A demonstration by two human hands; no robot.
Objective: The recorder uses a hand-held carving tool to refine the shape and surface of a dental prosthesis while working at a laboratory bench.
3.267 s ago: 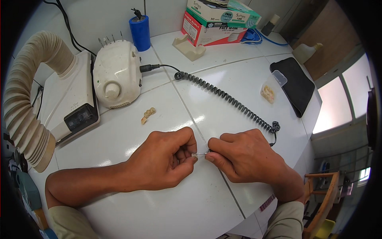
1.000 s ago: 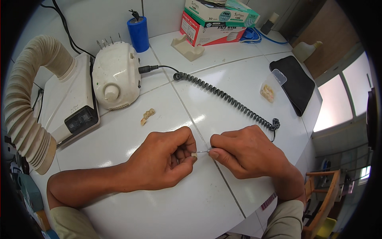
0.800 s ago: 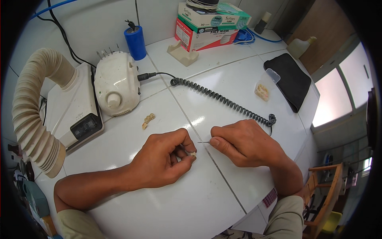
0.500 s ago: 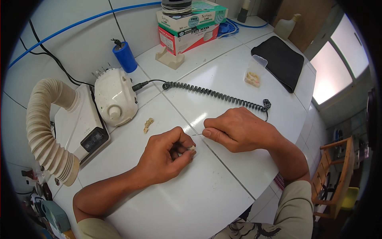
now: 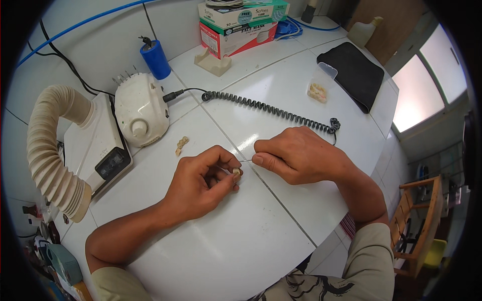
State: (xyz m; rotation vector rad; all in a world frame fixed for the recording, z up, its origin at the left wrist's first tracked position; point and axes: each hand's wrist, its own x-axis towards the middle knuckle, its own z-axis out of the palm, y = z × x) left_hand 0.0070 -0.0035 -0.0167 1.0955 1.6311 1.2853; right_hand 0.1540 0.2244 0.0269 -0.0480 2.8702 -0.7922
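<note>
My left hand pinches a small pale tooth-like piece between thumb and fingers. My right hand is closed on a handpiece, mostly hidden in the fist; its thin metal tip points left, close to the fingers of my left hand; I cannot tell whether it touches. A black coiled cord runs from behind my right hand to a white control unit with a knob. Another cream tooth-like piece lies on the white tiled table.
At left stands a machine with a ribbed hose. Behind are a blue cylinder, stacked boxes and a beige stand. A clear container and black pouch sit at right, a wooden chair beyond.
The camera view has shifted, with the table's contents tilted. My hands appear higher in the frame. The pale piece in my left fingers shows more, and the tool's tip sits above it rather than level.
</note>
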